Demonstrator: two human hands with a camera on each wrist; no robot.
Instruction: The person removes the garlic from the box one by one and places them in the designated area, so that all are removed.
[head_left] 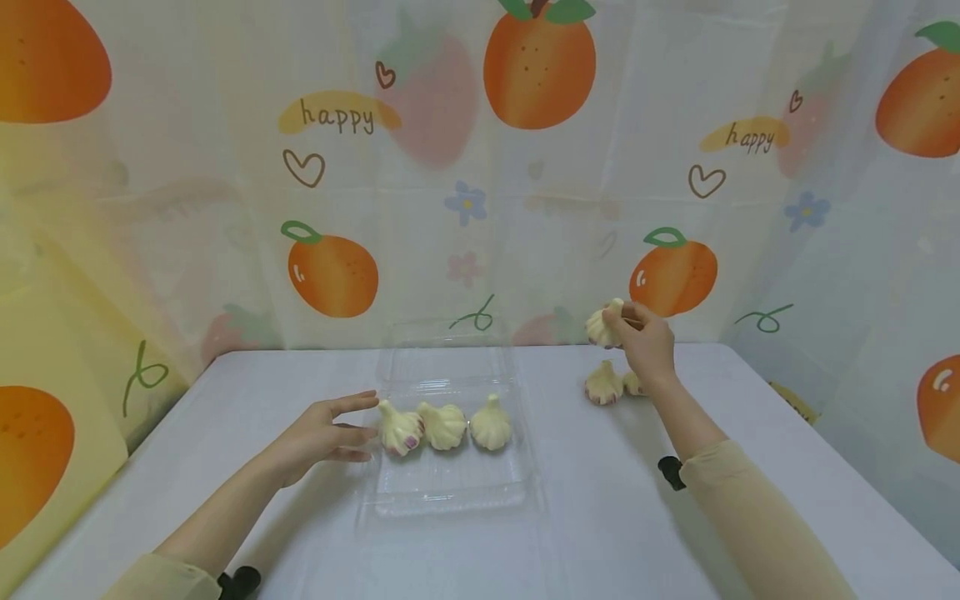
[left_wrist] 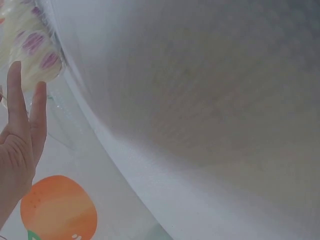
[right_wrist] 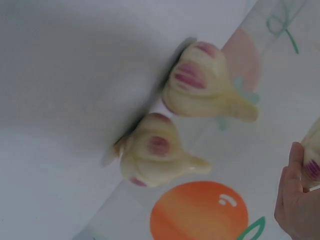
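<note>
My right hand (head_left: 651,346) grips a garlic bulb (head_left: 601,328) above the table's far right part. Under it two more garlic bulbs stand on the table; the nearer one (head_left: 603,385) shows whole, while the other (head_left: 633,384) is partly hidden by the hand. In the right wrist view both show purple patches. A clear plastic box (head_left: 450,502) holds a row of three garlic bulbs: a left one (head_left: 401,430), a middle one (head_left: 444,427) and a right one (head_left: 491,424). At the box's left side my left hand (head_left: 318,433) has its fingers extended, fingertips right by the left bulb.
The box's clear lid (head_left: 450,364) lies hinged open toward the back. Behind the white-covered table (head_left: 592,508) hangs a curtain (head_left: 540,200) printed with oranges. A black strap piece (head_left: 671,473) sits at the right sleeve, and another (head_left: 242,582) at the left.
</note>
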